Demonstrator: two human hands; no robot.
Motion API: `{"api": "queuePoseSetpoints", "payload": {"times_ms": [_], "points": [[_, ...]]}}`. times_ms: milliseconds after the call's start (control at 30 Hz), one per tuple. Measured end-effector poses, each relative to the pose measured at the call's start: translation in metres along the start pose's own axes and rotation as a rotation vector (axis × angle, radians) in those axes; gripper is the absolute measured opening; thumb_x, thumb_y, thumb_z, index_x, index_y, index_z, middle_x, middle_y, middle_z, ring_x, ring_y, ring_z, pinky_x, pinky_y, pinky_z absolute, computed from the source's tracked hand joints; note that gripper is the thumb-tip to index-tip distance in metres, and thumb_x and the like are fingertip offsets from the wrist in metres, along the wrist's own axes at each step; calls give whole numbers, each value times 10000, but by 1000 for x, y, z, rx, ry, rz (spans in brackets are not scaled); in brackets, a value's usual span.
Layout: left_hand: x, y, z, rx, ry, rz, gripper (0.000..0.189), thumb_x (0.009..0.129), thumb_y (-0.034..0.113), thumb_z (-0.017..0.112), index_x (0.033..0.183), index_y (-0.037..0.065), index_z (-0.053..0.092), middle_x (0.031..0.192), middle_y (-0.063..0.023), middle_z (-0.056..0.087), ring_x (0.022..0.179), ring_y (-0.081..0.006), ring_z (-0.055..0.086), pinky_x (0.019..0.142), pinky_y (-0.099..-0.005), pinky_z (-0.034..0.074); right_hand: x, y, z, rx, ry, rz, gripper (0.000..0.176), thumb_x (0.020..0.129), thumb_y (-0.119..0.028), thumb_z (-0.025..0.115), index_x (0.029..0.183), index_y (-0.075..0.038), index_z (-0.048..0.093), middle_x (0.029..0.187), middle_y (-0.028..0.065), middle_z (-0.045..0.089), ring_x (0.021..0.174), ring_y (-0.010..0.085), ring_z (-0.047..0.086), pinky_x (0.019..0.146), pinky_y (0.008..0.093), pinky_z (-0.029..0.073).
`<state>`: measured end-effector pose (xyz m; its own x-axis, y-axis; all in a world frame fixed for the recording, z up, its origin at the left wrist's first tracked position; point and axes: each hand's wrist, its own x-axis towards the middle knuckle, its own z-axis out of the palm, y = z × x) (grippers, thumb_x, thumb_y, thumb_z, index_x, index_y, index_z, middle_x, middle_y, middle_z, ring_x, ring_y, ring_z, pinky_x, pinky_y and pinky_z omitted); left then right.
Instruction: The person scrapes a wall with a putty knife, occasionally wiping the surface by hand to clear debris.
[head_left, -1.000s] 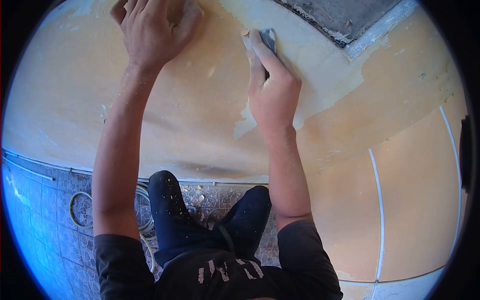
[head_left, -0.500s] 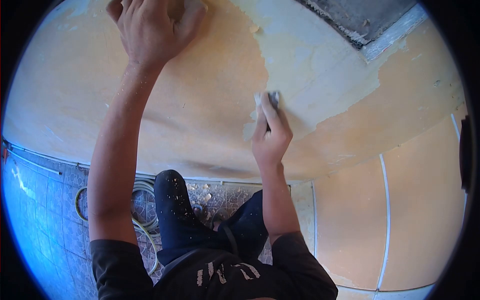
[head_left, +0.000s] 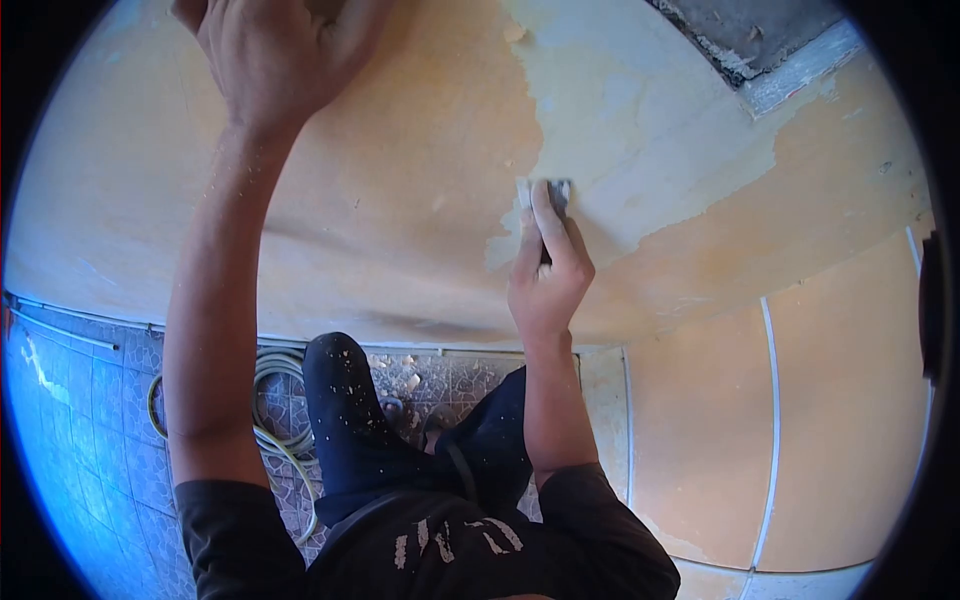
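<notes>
My right hand (head_left: 550, 275) is closed round a scraper (head_left: 561, 191), its wide metal blade against the wall by the edge of the peeled paint. Much of the tool's dark handle is hidden by my fingers. High on the left, my left hand (head_left: 265, 65) rests against the wall with the thumb spread away; the fingertips are partly cut off by the frame's top edge. Orange-yellow paint (head_left: 420, 150) covers much of the wall. A pale bare patch (head_left: 640, 130) with ragged edges shows beside the scraper.
A framed dark opening (head_left: 760, 35) lies at the upper right. Below it, grooved orange panels (head_left: 700, 440) extend to the right. A coiled hose (head_left: 275, 395) and paint flakes (head_left: 413, 382) lie on the tiled floor (head_left: 110, 430) around my legs.
My left hand has shifted slightly up and left in view. My right hand and the scraper have moved a little to the right, still at the patch's edge.
</notes>
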<state>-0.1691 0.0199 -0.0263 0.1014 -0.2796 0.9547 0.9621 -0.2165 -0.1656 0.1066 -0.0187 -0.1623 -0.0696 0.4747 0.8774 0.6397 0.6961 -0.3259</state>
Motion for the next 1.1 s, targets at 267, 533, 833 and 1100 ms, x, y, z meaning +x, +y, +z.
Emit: {"api": "queuePoseSetpoints", "payload": {"times_ms": [267, 533, 833, 1100], "points": [[-1, 0, -1, 32, -46, -40, 434, 789, 141, 644, 1211, 37, 643, 1238, -140, 655, 1255, -311, 570, 1088, -426, 307, 20, -12, 1, 43, 4, 3, 371, 915, 88, 655, 1261, -29, 723, 893, 192, 686, 796, 304, 716, 690, 353, 561], [1, 1, -1, -22, -2, -23, 423, 808, 158, 651, 1212, 34, 640, 1241, -147, 654, 1258, -317, 567, 1083, -427, 311, 19, -9, 8, 13, 66, -3, 367, 913, 88, 656, 1257, -22, 723, 910, 201, 694, 831, 330, 724, 703, 354, 561], [2, 2, -1, 6, 8, -19, 419, 806, 144, 648, 1208, 27, 639, 1238, -157, 656, 1245, -322, 575, 1082, -442, 324, 32, -13, 0, 19, 21, -58, 369, 911, 83, 664, 1255, -35, 727, 903, 203, 696, 845, 341, 736, 701, 357, 562], [9, 5, -5, -6, -34, -70, 413, 799, 140, 648, 1196, 25, 643, 1218, -157, 662, 1237, -333, 579, 1073, -449, 332, 21, -11, -5, -18, 2, -1, 367, 913, 80, 661, 1252, -42, 730, 850, 198, 674, 755, 318, 705, 680, 347, 545]]}}
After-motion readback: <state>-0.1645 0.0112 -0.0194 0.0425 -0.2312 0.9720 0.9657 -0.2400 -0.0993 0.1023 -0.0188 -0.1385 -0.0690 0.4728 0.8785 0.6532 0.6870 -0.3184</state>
